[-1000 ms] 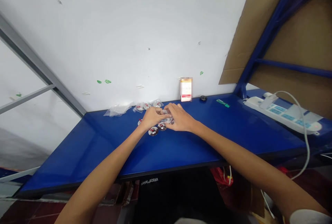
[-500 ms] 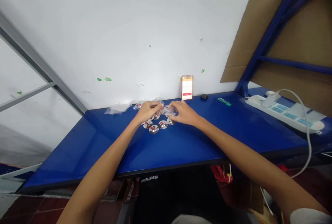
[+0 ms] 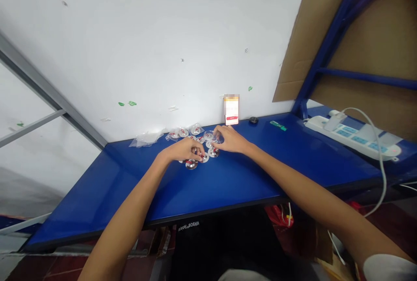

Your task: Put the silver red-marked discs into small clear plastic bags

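Observation:
Several small round shiny metal discs with domed centres and red loops, like finger cymbals, lie grouped on the blue table. My left hand (image 3: 189,150) reaches down over them, its thumb and fingers closed on one finger cymbal (image 3: 205,158); the fingers partly hide it. In front of the wrist lies another cymbal (image 3: 191,165). My right hand (image 3: 230,138) pinches a clear plastic bag (image 3: 217,137) at the group's right side; what the bag holds, if anything, is hard to see. Bagged cymbals (image 3: 183,132) lie behind, near the wall.
Flat clear bags (image 3: 146,138) lie at the back left of the blue table (image 3: 215,190). A lit phone (image 3: 231,110) leans against the wall. To its right are a black round object (image 3: 253,120), a green item (image 3: 278,125) and a white power strip (image 3: 353,138) with a cable.
My left hand has moved away from the plastic bag, down and toward me, onto a cymbal. My right hand stays at the bag. The view has shifted slightly.

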Available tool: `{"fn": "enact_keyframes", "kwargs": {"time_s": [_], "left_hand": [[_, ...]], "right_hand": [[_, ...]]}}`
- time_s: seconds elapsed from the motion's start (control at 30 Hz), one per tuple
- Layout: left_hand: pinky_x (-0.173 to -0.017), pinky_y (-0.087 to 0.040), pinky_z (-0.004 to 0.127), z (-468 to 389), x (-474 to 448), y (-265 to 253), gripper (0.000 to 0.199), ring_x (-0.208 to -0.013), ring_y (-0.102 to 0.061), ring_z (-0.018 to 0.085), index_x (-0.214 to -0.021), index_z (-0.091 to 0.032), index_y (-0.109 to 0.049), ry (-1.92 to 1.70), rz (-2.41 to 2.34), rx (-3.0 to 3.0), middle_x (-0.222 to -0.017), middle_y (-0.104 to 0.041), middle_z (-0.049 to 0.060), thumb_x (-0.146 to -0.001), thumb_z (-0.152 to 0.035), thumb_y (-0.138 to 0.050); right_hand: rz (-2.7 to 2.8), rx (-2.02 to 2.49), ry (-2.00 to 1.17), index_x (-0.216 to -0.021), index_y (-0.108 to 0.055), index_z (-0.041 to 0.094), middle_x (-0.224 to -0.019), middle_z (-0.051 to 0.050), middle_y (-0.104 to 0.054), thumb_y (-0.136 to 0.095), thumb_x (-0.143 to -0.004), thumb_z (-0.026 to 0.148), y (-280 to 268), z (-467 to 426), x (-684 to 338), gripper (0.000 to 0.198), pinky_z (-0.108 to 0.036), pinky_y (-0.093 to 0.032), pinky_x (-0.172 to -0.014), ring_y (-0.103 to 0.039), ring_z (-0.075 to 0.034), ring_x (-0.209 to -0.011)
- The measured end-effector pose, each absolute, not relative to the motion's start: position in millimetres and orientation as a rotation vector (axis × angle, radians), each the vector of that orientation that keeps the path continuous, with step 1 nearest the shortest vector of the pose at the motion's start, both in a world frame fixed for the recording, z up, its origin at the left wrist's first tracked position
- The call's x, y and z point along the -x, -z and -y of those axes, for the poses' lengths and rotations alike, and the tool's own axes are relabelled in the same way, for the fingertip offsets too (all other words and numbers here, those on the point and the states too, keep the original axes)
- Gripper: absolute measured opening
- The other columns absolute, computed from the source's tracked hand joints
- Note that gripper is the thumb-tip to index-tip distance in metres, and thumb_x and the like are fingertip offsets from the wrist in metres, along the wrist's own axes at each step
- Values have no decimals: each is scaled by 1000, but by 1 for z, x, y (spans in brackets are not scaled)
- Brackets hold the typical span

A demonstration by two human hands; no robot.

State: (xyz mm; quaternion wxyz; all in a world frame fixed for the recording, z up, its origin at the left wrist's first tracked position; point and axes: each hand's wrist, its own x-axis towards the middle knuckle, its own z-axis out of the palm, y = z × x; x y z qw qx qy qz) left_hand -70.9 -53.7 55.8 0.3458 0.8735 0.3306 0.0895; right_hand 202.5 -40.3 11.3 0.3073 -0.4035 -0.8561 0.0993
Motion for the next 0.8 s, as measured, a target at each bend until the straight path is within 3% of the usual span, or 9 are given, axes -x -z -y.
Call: {"fn": "enact_keyframes", "kwargs": {"time_s": [0.1, 0.2, 0.3, 0.4, 0.6, 0.7, 0.8], "left_hand": [[-67, -46, 26, 53, 65, -50, 15, -72, -71, 20, -88, -26, -84, -286, -860, -2287, -83, -80, 4, -81, -39, -83], [-66, -45, 27, 52, 67, -51, 16, -71, -70, 20, -89, -26, -84, -365, -903, -2274, -84, -81, 4, -76, -35, -87], [-65, -43, 27, 52, 70, -54, 12, -69, -69, 20, -89, -26, -84, -329, -923, -2335, -84, -80, 5, -82, -35, -82], [-70, -45, 28, 54, 71, -57, 15, -76, -69, 20, -87, -25, -83, -271, -884, -2440, -91, -80, 6, -90, -36, -73], [-77, -53, 31, 59, 71, -72, 14, -93, -71, 23, -85, -22, -74, -567, -998, -2274, -108, -77, 7, -87, -33, -67], [-65, -53, 28, 61, 70, -75, 17, -88, -73, 22, -91, -22, -67, -759, -1094, -2055, -114, -77, 7, -91, -38, -62], [-55, -48, 25, 63, 67, -74, 21, -80, -74, 21, -98, -24, -61, -817, -1096, -1992, -103, -76, 5, -95, -44, -60]], "right_hand": [[2270, 1071, -260, -105, -58, 23, -100, -5, -74, -77, -87, 41, -11, 39, -202, 31, -41, -45, -93, -68, -26, -96], [2269, 1078, -259, -104, -57, 23, -98, -4, -74, -77, -87, 40, -10, 39, -202, 31, -40, -45, -93, -68, -26, -95], [2265, 1077, -256, -103, -57, 23, -97, -3, -74, -78, -87, 40, -10, 40, -202, 31, -40, -45, -93, -67, -25, -94], [2262, 1083, -254, -103, -57, 23, -96, -3, -74, -78, -87, 40, -9, 39, -202, 31, -39, -44, -92, -66, -25, -94], [2261, 1100, -212, -101, -58, 23, -94, -3, -73, -79, -85, 38, -7, 36, -203, 31, -39, -44, -92, -65, -26, -93], [2269, 1090, -215, -102, -57, 23, -96, -4, -73, -78, -86, 39, -8, 37, -202, 30, -39, -44, -92, -65, -26, -94], [2276, 1082, -195, -104, -56, 23, -98, -5, -72, -78, -86, 40, -7, 40, -199, 33, -40, -43, -91, -64, -28, -96]]}}
